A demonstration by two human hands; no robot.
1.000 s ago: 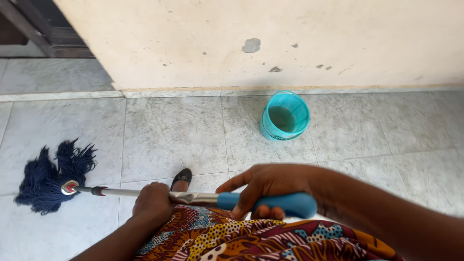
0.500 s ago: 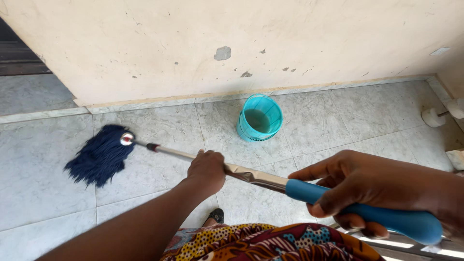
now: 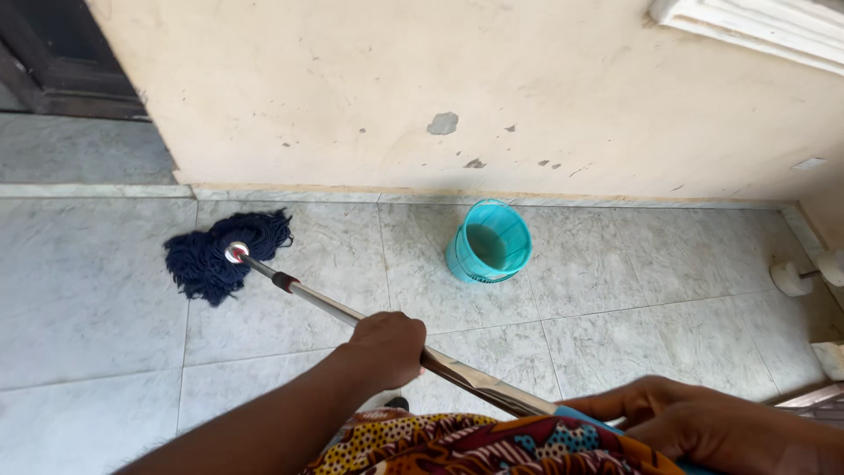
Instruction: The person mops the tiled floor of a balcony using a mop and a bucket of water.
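**Mop pushed out toward the wall**

Since half a second ago: mop head (image 3: 224,255) slid farther out and up the floor, nearer the wall; right hand drawn back low to the frame's bottom edge.

Nearest, patterned cloth (image 3: 492,444) across the lap. Right hand (image 3: 694,422) closed over the blue end of the handle, mostly hidden behind the cloth. Left hand (image 3: 387,347) wrapped round the metal mop handle (image 3: 325,303) midway, grip pressed together on the shaft. Beyond, handle slanting up-left to the dark blue mop head, lying flat on the grey tiled floor (image 3: 97,290). Farther right, teal bucket (image 3: 490,242) upright, near the stained wall (image 3: 457,79).
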